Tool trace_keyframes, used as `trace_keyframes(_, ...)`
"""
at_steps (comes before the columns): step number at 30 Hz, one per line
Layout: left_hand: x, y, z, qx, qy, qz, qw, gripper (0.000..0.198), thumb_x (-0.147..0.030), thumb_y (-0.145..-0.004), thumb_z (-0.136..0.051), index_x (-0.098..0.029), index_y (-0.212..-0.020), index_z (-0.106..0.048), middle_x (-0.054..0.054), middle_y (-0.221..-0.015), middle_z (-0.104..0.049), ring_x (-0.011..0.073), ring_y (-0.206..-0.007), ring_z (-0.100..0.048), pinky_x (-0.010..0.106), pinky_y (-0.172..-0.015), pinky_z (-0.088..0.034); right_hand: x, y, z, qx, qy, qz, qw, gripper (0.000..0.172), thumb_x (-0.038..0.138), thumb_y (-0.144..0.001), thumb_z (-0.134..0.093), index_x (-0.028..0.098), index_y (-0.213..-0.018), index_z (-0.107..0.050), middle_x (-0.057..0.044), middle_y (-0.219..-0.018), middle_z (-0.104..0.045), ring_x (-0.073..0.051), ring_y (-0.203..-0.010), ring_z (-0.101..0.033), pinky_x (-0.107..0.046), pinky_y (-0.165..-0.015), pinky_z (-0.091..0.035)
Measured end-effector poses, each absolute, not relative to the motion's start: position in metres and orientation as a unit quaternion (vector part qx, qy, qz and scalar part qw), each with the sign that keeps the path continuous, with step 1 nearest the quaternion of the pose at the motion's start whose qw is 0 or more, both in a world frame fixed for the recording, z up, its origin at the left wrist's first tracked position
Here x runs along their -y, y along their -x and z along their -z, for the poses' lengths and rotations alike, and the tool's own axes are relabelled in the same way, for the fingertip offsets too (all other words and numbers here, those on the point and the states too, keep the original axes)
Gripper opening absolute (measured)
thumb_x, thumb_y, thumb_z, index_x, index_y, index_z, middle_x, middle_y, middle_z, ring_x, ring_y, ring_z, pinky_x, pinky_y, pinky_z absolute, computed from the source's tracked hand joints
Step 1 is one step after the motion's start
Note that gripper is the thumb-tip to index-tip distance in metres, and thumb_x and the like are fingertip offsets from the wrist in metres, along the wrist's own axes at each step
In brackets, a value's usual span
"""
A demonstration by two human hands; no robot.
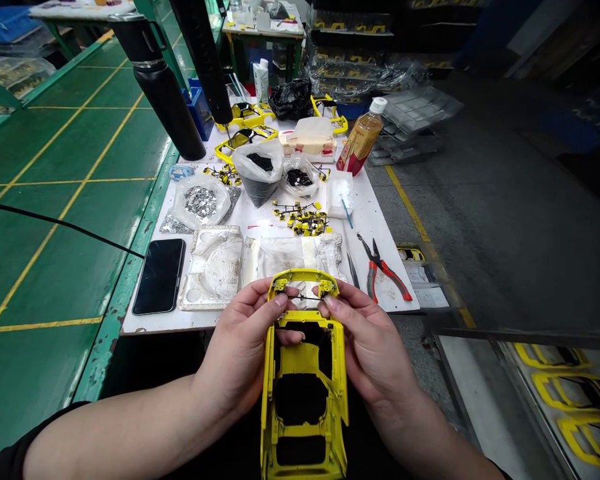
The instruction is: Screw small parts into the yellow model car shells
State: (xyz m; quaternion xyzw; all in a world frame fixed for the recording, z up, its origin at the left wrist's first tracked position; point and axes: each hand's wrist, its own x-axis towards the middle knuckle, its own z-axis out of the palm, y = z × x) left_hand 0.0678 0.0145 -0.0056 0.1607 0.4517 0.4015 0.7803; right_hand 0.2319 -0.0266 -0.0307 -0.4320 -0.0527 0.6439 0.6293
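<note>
**A Shell (300,359) Held Open Side Up**

We see the shell in the air, at the near edge of the table (385,233), with its hollow inside turned up to us. We judge that it is held so in order that the inner corners of its far end can be seen and reached.

The left hand (253,320) is half closed around the left side of this end, thumb above and fingers curled partly inside and under. The right hand (373,333) grips the opposite side in a similar way. The two hands are apart from each other, both clamped on the shell. Between the thumbs runs a thin black bar (303,298); if it is already fixed, we cannot tell.

Just beyond the shell lies white foam (213,267), perhaps as a soft rest. Further are the parts (310,225) in yellow and black, and a bag (260,180) standing open, probably for easy picking. The pliers (375,260) and the tweezers (353,271) lie at right, maybe for convenience of the right hand. The phone (159,277) is at left, beside the foam.
</note>
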Motion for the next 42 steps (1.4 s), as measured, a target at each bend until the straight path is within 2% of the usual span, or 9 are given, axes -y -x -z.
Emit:
trace_keyframes(9,-0.017,-0.068,0.006,-0.442,-0.152,-0.406,0.785,0.037,-0.023,-0.082,-0.1,-0.02,-0.113,-0.079,0.001,-0.103,-0.082,0.0073,-0.063,-0.072,0.016,-0.06,-0.063,0.024,-0.231,0.029,0.066,0.451,-0.623,0.636,0.043,0.028,-0.072,-0.108,0.025,-0.11,-0.088,0.001,-0.087,-0.08,-0.012,-0.076,-0.073,-0.021,-0.075,-0.066)
trace_keyframes(15,-0.018,-0.064,0.01,-0.423,-0.165,-0.395,0.799,0.037,-0.022,-0.083,-0.099,-0.02,-0.115,-0.082,0.005,-0.111,-0.08,0.0095,-0.076,-0.072,0.016,-0.062,-0.061,0.027,-0.234,0.032,0.078,0.454,-0.615,0.639,0.043,0.028,-0.076,-0.106,0.028,-0.115,-0.087,-0.003,-0.111,-0.085,-0.015,-0.091,-0.079,-0.026,-0.085,-0.069)
trace_keyframes(18,-0.021,-0.061,0.021,-0.408,-0.189,-0.388,0.805,0.041,-0.026,-0.084,-0.1,-0.02,-0.121,-0.083,0.005,-0.106,-0.077,0.0107,-0.079,-0.068,0.015,-0.058,-0.056,0.029,-0.236,0.034,0.09,0.464,-0.602,0.644,0.041,0.028,-0.078,-0.105,0.029,-0.115,-0.087,0.0,-0.104,-0.083,-0.012,-0.086,-0.075,-0.022,-0.082,-0.067)
trace_keyframes(25,-0.025,-0.055,0.044,-0.335,-0.207,-0.373,0.84,0.062,-0.043,-0.082,-0.102,-0.018,-0.134,-0.081,0.001,-0.087,-0.065,0.0075,-0.069,-0.052,0.017,-0.059,-0.049,0.029,-0.238,0.044,0.135,0.494,-0.56,0.651,0.04,0.031,-0.081,-0.103,0.03,-0.118,-0.086,-0.001,-0.115,-0.082,-0.014,-0.098,-0.076,-0.023,-0.09,-0.066)
trace_keyframes(27,-0.025,-0.053,0.046,-0.315,-0.225,-0.373,0.843,0.072,-0.043,-0.075,-0.107,-0.018,-0.138,-0.08,0.001,-0.088,-0.066,0.0075,-0.069,-0.051,0.018,-0.061,-0.049,0.027,-0.238,0.046,0.136,0.499,-0.558,0.648,0.041,0.031,-0.081,-0.103,0.03,-0.118,-0.085,-0.001,-0.117,-0.082,-0.015,-0.099,-0.076,-0.024,-0.09,-0.066)
trace_keyframes(30,-0.027,-0.052,0.046,-0.319,-0.232,-0.365,0.843,0.071,-0.035,-0.073,-0.107,-0.018,-0.137,-0.081,0.002,-0.093,-0.07,0.0074,-0.069,-0.054,0.018,-0.063,-0.049,0.023,-0.238,0.047,0.144,0.51,-0.559,0.638,0.041,0.031,-0.082,-0.102,0.03,-0.119,-0.085,-0.001,-0.117,-0.082,-0.016,-0.102,-0.076,-0.025,-0.093,-0.065)
trace_keyframes(34,-0.029,-0.052,0.047,-0.32,-0.214,-0.361,0.849,0.063,-0.033,-0.074,-0.107,-0.018,-0.13,-0.083,0.004,-0.104,-0.075,0.0056,-0.066,-0.053,0.018,-0.06,-0.046,0.02,-0.24,0.05,0.153,0.526,-0.569,0.613,0.045,0.034,-0.083,-0.102,0.03,-0.124,-0.083,-0.003,-0.12,-0.082,-0.017,-0.102,-0.076,-0.026,-0.088,-0.065)
trace_keyframes(38,-0.03,-0.052,0.05,-0.315,-0.202,-0.364,0.853,0.061,-0.032,-0.076,-0.106,-0.019,-0.13,-0.083,0.004,-0.098,-0.075,0.0076,-0.068,-0.056,0.018,-0.061,-0.046,0.022,-0.248,0.051,0.194,0.557,-0.56,0.582,0.054,0.042,-0.086,-0.1,0.029,-0.134,-0.079,-0.007,-0.131,-0.081,-0.02,-0.099,-0.077,-0.03,-0.084,-0.067)
trace_keyframes(42,-0.028,-0.053,0.057,-0.318,-0.199,-0.363,0.853,0.058,-0.032,-0.083,-0.101,-0.02,-0.136,-0.08,0.007,-0.108,-0.076,0.0089,-0.075,-0.06,0.017,-0.065,-0.047,0.022,-0.267,0.036,0.348,0.638,-0.467,0.504,0.057,0.049,-0.091,-0.094,0.033,-0.143,-0.077,-0.01,-0.142,-0.076,-0.025,-0.098,-0.078,-0.034,-0.074,-0.067)
